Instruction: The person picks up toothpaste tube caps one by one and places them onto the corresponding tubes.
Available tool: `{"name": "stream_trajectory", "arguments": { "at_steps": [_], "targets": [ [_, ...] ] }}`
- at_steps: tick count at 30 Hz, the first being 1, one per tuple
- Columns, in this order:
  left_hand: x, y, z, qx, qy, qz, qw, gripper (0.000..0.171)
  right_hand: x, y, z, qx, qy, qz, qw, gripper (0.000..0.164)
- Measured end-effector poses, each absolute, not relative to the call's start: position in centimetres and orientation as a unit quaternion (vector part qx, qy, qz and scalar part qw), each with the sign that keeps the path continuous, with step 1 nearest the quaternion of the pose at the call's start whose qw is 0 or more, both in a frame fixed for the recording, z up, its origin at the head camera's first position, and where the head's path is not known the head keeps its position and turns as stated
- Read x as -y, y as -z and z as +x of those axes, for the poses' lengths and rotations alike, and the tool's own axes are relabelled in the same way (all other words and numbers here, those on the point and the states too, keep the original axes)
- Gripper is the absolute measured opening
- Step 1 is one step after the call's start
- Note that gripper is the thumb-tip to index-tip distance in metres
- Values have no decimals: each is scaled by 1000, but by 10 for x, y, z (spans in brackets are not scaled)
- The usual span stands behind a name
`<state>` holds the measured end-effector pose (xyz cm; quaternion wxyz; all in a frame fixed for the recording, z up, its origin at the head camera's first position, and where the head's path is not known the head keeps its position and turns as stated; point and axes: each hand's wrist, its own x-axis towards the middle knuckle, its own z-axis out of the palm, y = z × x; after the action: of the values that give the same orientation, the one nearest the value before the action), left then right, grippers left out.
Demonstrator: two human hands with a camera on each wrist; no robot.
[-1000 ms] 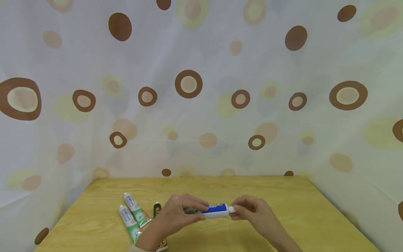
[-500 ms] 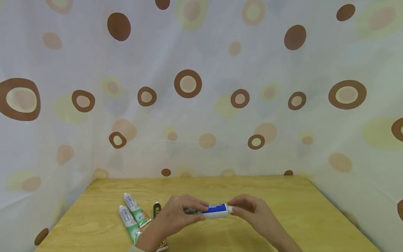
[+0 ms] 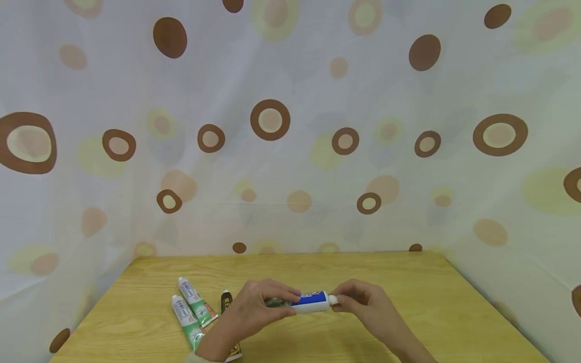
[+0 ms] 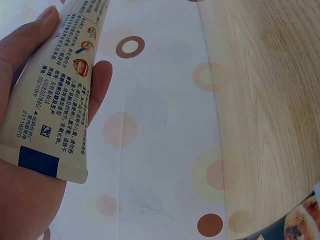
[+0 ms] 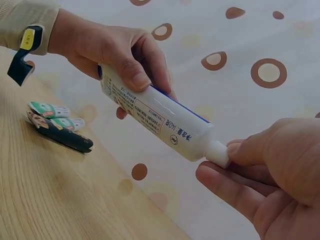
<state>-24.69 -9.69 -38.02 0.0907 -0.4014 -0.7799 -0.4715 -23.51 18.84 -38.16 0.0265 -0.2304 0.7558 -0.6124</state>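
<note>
A person's left hand (image 3: 247, 313) grips a blue-and-white tube (image 3: 312, 303) above a wood-grain table (image 3: 390, 275), thumb on one side and fingers on the other, while the right hand (image 3: 373, 308) pinches the white cap (image 5: 217, 154) between thumb and fingers. The tube is held crosswise between the two hands, nearly level in the head view, its cap end pointing right. Whether the cap is screwed tight cannot be told. Seen from the left wrist, the tube's flat end, marked with a dark blue block (image 4: 38, 161), lies over the wrist, below lines of small print and little pictures.

On the table at the person's left, two green-and-white tubes (image 3: 182, 311) (image 3: 194, 298) lie near each other, caps pointing away from the person. A black tube (image 3: 226, 299) lies just right of them, partly hidden by the left hand and wrist. A pale sleeve (image 5: 25, 17) and a black band (image 5: 23, 60) with a yellow label (image 5: 28, 38) show at the left wrist. Behind the table hangs a white sheet (image 3: 299, 171) patterned with brown, peach and yellow spots.
</note>
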Motion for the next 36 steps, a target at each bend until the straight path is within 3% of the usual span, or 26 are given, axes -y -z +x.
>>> {"name": "stream_trajectory", "arguments": {
  "at_steps": [36],
  "targets": [
    [96,380,-247,783,477,-392,83,19,-188,384,-238,-762,611,-208,42,33]
  ]
}}
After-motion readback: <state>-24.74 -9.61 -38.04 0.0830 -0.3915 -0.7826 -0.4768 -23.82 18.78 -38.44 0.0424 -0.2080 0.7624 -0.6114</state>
